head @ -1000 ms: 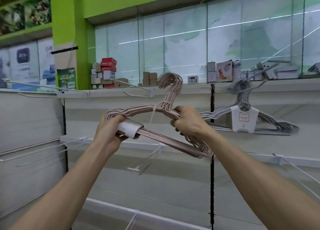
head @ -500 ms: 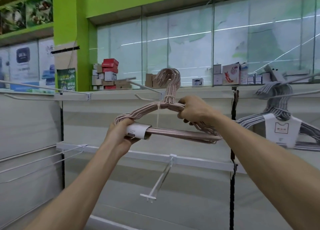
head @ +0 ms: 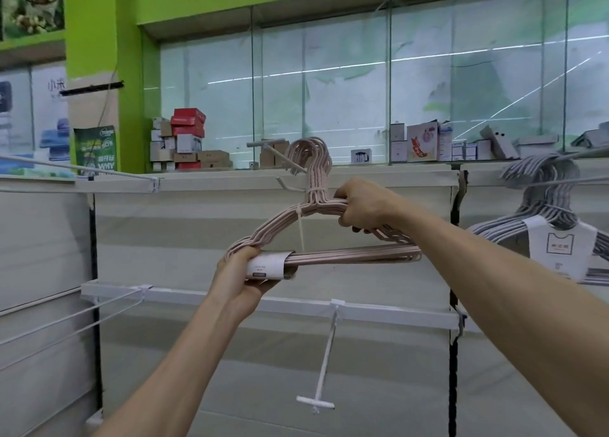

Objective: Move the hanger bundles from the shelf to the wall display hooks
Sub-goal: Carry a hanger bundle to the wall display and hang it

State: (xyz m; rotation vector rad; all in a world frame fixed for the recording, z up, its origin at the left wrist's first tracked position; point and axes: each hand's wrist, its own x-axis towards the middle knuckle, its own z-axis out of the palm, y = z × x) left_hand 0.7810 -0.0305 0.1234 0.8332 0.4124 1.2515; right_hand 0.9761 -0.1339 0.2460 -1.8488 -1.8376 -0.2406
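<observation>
Both hands grip a pink hanger bundle (head: 316, 229): left hand (head: 244, 271) at its labelled corner, right hand (head: 359, 205) on the shoulder. Likely stiff, light and slippery, it is best held at both ends.

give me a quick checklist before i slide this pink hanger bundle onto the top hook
1. Left hand grips the pink hanger bundle at its label end: ok.
2. Right hand grips the upper shoulder: ok.
3. Bundle tie under the necks intact: ok.
4. Hanger necks past the tip of the top hook: cannot tell.
5. Clear of the grey hanger bundle to the right: ok.
</observation>
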